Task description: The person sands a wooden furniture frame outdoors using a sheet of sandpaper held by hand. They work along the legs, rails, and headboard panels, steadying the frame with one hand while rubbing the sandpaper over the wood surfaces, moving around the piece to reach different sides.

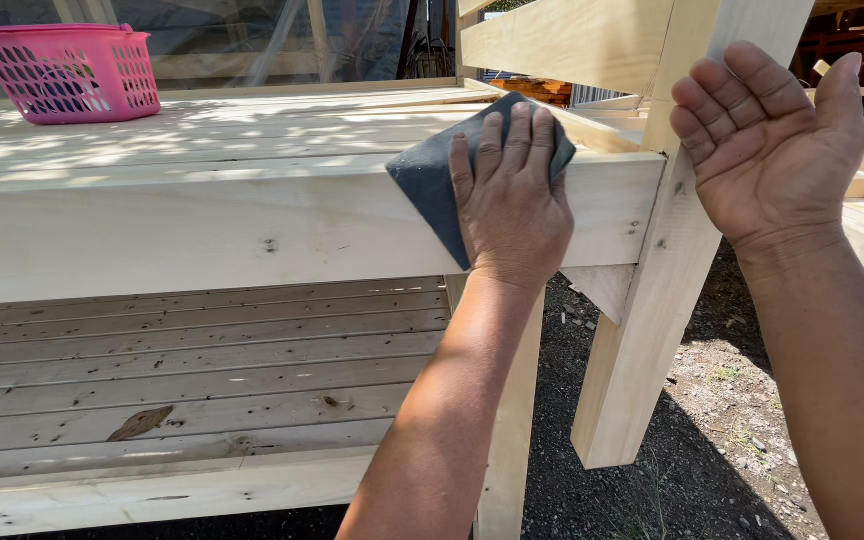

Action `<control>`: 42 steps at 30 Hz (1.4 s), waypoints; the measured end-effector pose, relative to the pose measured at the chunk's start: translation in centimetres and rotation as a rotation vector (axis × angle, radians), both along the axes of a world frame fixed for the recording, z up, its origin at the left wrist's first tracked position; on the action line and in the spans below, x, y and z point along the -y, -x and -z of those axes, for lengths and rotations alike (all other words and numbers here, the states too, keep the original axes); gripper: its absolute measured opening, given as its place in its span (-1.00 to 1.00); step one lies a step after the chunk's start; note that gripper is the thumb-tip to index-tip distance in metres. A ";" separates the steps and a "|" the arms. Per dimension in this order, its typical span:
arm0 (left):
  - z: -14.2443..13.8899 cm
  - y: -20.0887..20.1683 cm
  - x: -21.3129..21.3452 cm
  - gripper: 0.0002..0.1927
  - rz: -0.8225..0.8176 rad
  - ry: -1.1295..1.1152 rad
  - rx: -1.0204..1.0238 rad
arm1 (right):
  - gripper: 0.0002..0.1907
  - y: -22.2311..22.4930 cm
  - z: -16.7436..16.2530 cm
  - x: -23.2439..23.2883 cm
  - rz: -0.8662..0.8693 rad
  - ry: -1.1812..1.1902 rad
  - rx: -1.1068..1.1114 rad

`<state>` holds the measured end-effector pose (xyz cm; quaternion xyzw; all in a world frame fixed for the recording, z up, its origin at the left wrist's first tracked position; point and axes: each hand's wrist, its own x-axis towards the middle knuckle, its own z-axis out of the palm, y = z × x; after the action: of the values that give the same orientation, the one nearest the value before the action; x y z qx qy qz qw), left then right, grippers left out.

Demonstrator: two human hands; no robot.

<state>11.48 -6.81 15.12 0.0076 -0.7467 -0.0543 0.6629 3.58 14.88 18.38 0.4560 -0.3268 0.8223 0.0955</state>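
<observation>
Here my left hand (512, 205) presses the sandpaper (430, 180) flat on the tabletop (202, 215) edge, right hand (767, 140) open and empty, so I would keep even pressure along the grain.

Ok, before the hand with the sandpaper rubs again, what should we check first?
1. Sandpaper lies flat on the bench edge: ok.
2. Left hand presses the sheet, fingers spread over it: ok.
3. Right hand is open, palm showing, holding nothing: ok.
4. Right hand braces the post: cannot tell, it is near but contact is unclear.
5. Pink basket sits far from the rubbing spot: ok.
6. Screw heads on the edge sit flush: cannot tell.
</observation>
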 end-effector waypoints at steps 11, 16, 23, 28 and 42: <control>10.0 2.4 -10.9 -0.25 0.211 0.026 0.199 | -0.31 -0.9 3.3 -0.7 0.230 -0.015 0.123; 8.4 4.2 -10.5 -0.20 0.235 0.078 0.244 | -0.33 -1.9 3.9 -1.3 0.314 -0.117 0.064; 11.3 4.7 -11.6 -0.23 0.320 0.030 0.224 | -0.42 -2.8 3.9 -0.9 0.657 -0.140 -0.061; 16.4 3.2 -10.5 -0.25 0.304 0.095 0.333 | -0.38 -3.6 4.3 -0.1 0.803 -0.258 -0.111; 18.4 2.8 -10.9 -0.24 0.256 0.090 0.333 | -0.31 -3.6 4.8 -0.1 0.803 -0.279 -0.139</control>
<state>8.66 4.08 -3.29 -0.1080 -0.8425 -0.1026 0.5176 7.19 15.03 13.59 0.3555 -0.5791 0.6351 0.3673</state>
